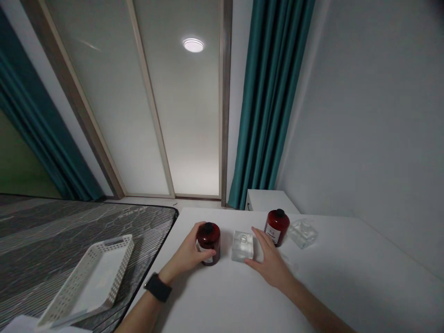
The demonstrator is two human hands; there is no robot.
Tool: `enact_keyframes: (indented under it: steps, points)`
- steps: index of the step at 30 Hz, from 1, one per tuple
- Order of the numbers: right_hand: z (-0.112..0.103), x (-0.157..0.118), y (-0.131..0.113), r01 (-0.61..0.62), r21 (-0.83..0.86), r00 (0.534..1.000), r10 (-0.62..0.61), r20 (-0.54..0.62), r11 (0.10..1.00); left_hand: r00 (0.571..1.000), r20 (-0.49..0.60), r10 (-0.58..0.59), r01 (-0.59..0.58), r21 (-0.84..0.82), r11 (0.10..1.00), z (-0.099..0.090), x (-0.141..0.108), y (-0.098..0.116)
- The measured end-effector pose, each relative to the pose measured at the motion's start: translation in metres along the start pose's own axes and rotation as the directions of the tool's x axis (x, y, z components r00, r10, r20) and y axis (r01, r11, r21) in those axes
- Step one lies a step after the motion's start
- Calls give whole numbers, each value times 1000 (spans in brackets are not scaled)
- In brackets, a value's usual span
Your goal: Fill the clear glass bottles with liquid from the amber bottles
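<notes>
On the white table (215, 305), my left hand (189, 249) is wrapped round a dark red bottle (210, 237) with a black cap and a pale label. My right hand (268, 261) has its thumb and fingers spread at the right side of a clear, square glass-like block (242, 246); whether it touches the block is hard to tell. A second red bottle (277, 226), with a white label, stands upright just beyond my right hand. Beside that bottle lies a clear, faceted object (303, 233).
A white perforated basket (120, 273) rests on the dark striped surface (145, 222) at the left. Behind the table's far edge is a white cabinet (270, 200). Teal curtains (267, 101) and frosted sliding doors (194, 120) stand farther back, with a wall (374, 115) at the right.
</notes>
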State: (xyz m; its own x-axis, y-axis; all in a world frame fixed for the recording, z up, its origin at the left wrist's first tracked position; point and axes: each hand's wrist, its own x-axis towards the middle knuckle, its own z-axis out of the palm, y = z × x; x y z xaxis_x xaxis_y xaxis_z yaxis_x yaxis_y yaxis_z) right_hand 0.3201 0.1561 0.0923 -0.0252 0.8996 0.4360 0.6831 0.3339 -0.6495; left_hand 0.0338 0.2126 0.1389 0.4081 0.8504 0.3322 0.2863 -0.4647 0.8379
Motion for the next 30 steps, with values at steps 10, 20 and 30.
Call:
enact_keyframes:
  steps: [10,20,30]
  points:
    - [-11,70,-117,364,-72,925,-351,146,929,962,-160,219,-179,232,956,26,-6,0]
    - [-8,75,-134,195,-91,935,-157,318,976,887,-251,388,-143,649,747,13,-7,0]
    - [-30,63,-124,231,86,862,-245,443,969,932,-91,350,-250,538,805,16,-13,22]
